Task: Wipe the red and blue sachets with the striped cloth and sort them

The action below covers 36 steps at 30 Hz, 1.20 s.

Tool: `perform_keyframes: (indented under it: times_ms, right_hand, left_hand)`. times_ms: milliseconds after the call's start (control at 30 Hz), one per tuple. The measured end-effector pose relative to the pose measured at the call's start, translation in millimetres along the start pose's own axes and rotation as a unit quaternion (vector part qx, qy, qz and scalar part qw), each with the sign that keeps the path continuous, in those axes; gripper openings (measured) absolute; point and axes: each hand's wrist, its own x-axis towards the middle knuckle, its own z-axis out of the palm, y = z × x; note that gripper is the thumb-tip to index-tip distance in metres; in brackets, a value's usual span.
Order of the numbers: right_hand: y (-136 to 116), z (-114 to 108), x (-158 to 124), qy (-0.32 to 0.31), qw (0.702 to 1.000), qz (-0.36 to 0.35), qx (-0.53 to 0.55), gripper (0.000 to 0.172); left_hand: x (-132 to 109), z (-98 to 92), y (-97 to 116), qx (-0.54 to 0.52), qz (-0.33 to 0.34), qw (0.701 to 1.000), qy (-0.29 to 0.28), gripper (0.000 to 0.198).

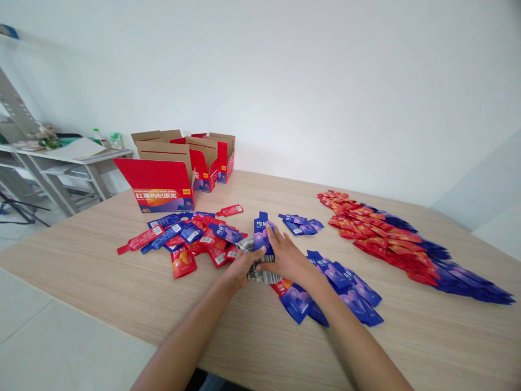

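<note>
A pale wood-grain tabletop (pixel 101 239) runs against a plain white wall (pixel 325 81), with light tiled floor (pixel 24 331) at its near left. Above its middle, the left hand (pixel 241 267) and right hand (pixel 288 260) meet at an upright blue pouch (pixel 261 239). The left fingers are closed on its lower left and on a grey striped piece (pixel 266 271), whose kind I cannot tell; the right fingers bend round the pouch's right side, thumb over the stripes.

Just left of the hands lies a loose heap (pixel 199 236) of red and blue pouches, with one red pouch (pixel 230 210) beyond it. Farther left stand open red boxes (pixel 165 184), their brown flaps raised. A small blue cluster (pixel 301 224) lies far right of the hands, and a spread of blue pouches (pixel 354 298) shows beside and beneath the right forearm. Well to the right, long overlapping rows (pixel 391 247) slant from far to near, red on the left, blue on the right.

At the far left of the room, a metal-legged desk (pixel 97 158) carries white paper (pixel 77 148), a green-capped bottle (pixel 98 137) and flowers (pixel 48 136).
</note>
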Motion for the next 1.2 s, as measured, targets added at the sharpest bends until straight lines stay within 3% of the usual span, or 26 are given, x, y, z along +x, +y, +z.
perform_keyframes:
  times_ms: [67,200,300,400,467,600,700,867,1033,1200]
  right_hand:
    - [3.4,-5.8,0.9,-0.012,1.000,0.000,0.015,0.106]
    - [5.6,-24.4,-0.9,-0.011,0.995,0.096,0.028,0.073]
    - [3.5,-36.3,-8.5,-0.133,0.977,0.165,0.022,0.063]
    - [-4.3,-38.8,-14.6,-0.287,0.943,0.167,-0.028,0.064]
    - [-13.1,-35.6,-14.8,-0.335,0.926,0.165,-0.053,0.067]
    - [-29.8,-28.2,-10.3,-0.347,0.920,0.157,-0.091,0.071]
    - [-31.6,-28.2,-9.2,-0.350,0.921,0.149,-0.078,0.065]
    - [-20.0,-27.9,-11.6,-0.355,0.922,0.147,-0.056,0.054]
    - [-9.3,-13.3,-12.3,-0.359,0.922,0.147,-0.016,0.052]
    - [11.6,-5.5,-9.8,-0.359,0.923,0.116,0.079,0.026]
  left_hand:
    - [4.3,-1.8,5.5,-0.026,-0.008,0.999,0.021,0.032]
    - [13.5,-7.1,26.1,-0.104,-0.025,0.988,0.114,0.018]
    - [19.8,-12.7,42.0,-0.147,0.041,0.968,0.200,0.016]
    - [25.2,-18.9,51.1,-0.186,0.060,0.946,0.257,0.021]
    - [27.7,-21.8,52.7,-0.200,0.063,0.940,0.269,0.022]
    - [28.0,-21.3,48.5,-0.208,0.077,0.941,0.255,0.031]
    - [23.7,-15.7,42.9,-0.202,0.068,0.955,0.208,0.041]
    - [13.9,-5.5,36.4,-0.206,0.029,0.967,0.144,0.034]
    - [4.6,0.9,30.6,-0.216,-0.024,0.970,0.112,0.024]
    - [-1.3,-2.8,26.9,-0.231,-0.038,0.970,0.063,0.030]
